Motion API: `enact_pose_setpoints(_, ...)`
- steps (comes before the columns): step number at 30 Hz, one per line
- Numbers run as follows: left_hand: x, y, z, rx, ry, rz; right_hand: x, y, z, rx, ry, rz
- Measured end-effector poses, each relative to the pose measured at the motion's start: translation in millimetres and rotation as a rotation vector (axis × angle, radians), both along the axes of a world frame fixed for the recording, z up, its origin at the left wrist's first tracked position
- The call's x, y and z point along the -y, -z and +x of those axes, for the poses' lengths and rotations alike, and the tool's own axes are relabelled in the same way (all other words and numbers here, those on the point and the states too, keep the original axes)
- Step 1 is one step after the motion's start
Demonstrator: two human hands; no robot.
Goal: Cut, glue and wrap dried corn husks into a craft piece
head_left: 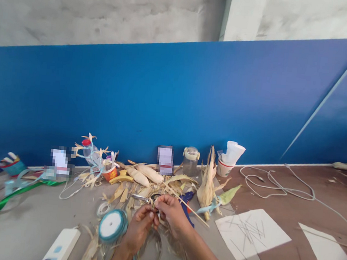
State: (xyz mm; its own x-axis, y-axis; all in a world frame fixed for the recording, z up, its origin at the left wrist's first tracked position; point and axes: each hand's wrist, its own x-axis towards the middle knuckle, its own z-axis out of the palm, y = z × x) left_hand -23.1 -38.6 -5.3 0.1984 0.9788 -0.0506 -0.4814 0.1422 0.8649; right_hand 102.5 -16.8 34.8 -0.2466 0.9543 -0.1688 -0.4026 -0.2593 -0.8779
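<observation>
While both hands meet low at the table's middle, the left hand (139, 225) and right hand (171, 213) pinch a thin strip of dried husk (157, 209) between pressed fingertips. Just left lies a teal ribbon spool (112, 225); behind are scissors (142, 198), scattered husks (207, 182), a jar (190, 160) and a paper cup (225, 167) against the blue board (176, 97).
</observation>
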Motion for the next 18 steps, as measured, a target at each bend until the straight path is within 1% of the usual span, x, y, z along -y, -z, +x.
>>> enact_pose_setpoints(4, -0.2, 0.2, 0.4, 0.009, 0.003, 0.007, -1.4, 2.6, 1.6, 0.021, 0.007, 0.004)
enact_pose_setpoints(8, 1.1, 2.9, 0.1, 0.018, -0.007, 0.006, -2.6, 1.3, 3.8, 0.057, -0.002, -0.008)
enact_pose_setpoints(13, 0.0, 5.3, -0.9, 0.026, -0.006, -0.012, 0.4, -3.4, 2.9, 0.034, -0.004, -0.009)
enact_pose_setpoints(18, 0.1, 2.5, -1.2, 0.046, 0.005, -0.023, 2.1, -5.0, 1.6, -0.003, -0.015, 0.008)
